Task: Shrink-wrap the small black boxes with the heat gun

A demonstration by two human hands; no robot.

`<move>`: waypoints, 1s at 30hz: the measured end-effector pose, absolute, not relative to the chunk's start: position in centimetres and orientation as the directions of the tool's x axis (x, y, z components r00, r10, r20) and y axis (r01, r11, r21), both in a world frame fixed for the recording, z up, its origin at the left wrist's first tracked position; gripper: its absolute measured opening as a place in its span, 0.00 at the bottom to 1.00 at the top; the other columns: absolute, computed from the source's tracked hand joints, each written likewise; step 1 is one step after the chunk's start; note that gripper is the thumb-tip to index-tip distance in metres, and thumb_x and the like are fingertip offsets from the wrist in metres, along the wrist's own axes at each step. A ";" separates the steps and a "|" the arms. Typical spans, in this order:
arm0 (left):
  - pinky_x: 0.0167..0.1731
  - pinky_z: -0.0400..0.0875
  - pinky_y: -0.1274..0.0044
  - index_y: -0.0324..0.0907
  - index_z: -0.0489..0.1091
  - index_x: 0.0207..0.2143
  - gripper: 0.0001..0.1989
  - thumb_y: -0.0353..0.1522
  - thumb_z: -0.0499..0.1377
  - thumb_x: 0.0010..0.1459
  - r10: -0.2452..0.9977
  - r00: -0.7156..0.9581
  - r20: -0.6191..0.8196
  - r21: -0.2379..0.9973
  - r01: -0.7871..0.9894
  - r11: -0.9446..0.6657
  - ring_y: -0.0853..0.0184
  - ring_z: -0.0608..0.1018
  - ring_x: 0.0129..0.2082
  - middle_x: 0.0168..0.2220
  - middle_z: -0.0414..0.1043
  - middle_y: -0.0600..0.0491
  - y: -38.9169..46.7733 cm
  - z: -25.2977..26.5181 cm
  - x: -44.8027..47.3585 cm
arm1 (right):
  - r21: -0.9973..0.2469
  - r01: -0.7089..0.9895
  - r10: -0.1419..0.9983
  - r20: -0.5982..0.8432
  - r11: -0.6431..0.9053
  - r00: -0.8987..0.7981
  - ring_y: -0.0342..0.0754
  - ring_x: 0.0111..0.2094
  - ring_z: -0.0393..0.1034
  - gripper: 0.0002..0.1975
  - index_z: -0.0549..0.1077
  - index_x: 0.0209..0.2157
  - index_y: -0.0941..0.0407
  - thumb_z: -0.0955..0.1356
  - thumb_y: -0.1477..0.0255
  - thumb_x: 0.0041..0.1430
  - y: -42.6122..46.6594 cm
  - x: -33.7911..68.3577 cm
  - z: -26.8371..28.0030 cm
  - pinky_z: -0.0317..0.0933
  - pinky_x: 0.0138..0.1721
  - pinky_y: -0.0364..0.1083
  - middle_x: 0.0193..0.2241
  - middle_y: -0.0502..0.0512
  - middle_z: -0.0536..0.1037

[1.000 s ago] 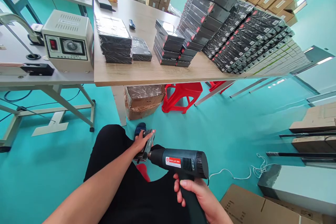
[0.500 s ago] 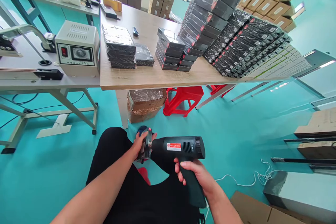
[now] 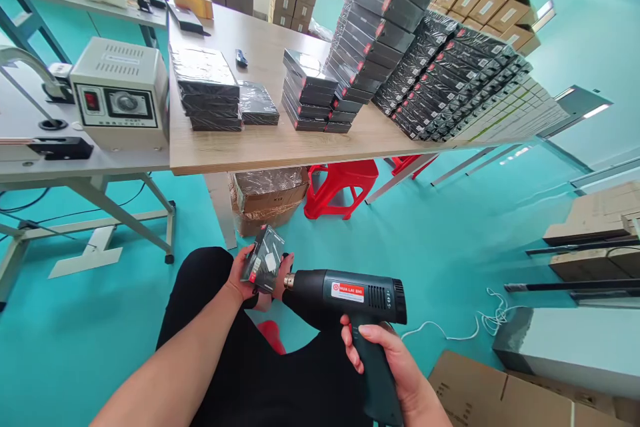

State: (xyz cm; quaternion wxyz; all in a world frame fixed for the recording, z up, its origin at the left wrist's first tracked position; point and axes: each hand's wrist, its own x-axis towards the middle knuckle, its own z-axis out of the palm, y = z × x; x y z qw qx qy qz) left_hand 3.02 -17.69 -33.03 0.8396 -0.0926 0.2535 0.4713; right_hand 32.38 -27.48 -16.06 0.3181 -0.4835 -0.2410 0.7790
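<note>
Over lap [image 3: 280, 387], near centre: left hand [image 3: 244, 275] gripping small dark box [image 3: 266, 259] from its left side, fingers clamped on it, some hidden beneath. Right hand [image 3: 397, 355] wrapped round handle [image 3: 374, 377] of heat gun [image 3: 345, 295]; nozzle [image 3: 289, 281] just right of box, pointing left. Probably best: sweep nozzle steadily, turn box for even heat — left fingers clear of airstream. Farther off, wrapped boxes [image 3: 207, 90] stacked on table [image 3: 250, 150].

I cannot read the small letters on the black box [image 3: 264, 259]. Behind it, some fingers of the left hand [image 3: 241, 275] are hidden. The view's upper edge cuts the tall stack [image 3: 383, 20].
</note>
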 end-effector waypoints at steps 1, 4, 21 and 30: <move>0.38 0.73 0.65 0.36 0.70 0.41 0.19 0.40 0.55 0.53 0.749 0.438 -0.497 0.090 -0.833 0.546 0.54 0.79 0.36 0.34 0.76 0.44 -17.7 -33.0 3.1 | -0.687 -0.250 0.728 -0.609 -0.682 -0.314 0.44 0.24 0.69 0.15 0.72 0.42 0.64 0.64 0.71 0.55 -27.3 32.4 -16.4 0.61 0.22 0.41 0.30 0.59 0.75; 0.37 0.73 0.64 0.35 0.71 0.39 0.18 0.39 0.55 0.51 0.716 0.491 -0.497 0.093 -0.790 0.606 0.52 0.79 0.36 0.33 0.77 0.42 -18.0 -32.8 3.4 | -0.704 -0.274 0.756 -0.618 -0.655 -0.218 0.44 0.23 0.69 0.14 0.73 0.40 0.64 0.66 0.71 0.53 -26.1 31.7 -18.1 0.61 0.20 0.41 0.29 0.58 0.75; 0.38 0.73 0.63 0.35 0.71 0.42 0.22 0.44 0.55 0.53 0.711 0.462 -0.530 0.159 -0.769 0.619 0.52 0.79 0.38 0.34 0.77 0.43 -18.3 -30.7 4.1 | -0.815 -0.031 0.800 -0.559 -0.578 -0.216 0.44 0.23 0.69 0.14 0.73 0.38 0.60 0.69 0.68 0.50 -24.4 27.3 -14.7 0.62 0.23 0.42 0.28 0.54 0.76; 0.44 0.69 0.61 0.36 0.68 0.49 0.27 0.45 0.53 0.55 0.791 0.405 -0.460 0.177 -0.831 0.528 0.52 0.77 0.43 0.40 0.76 0.42 -17.9 -31.3 3.9 | -0.800 -0.056 0.789 -0.575 -0.597 -0.216 0.45 0.24 0.69 0.15 0.73 0.41 0.61 0.69 0.68 0.52 -27.0 28.2 -15.6 0.63 0.25 0.44 0.30 0.56 0.76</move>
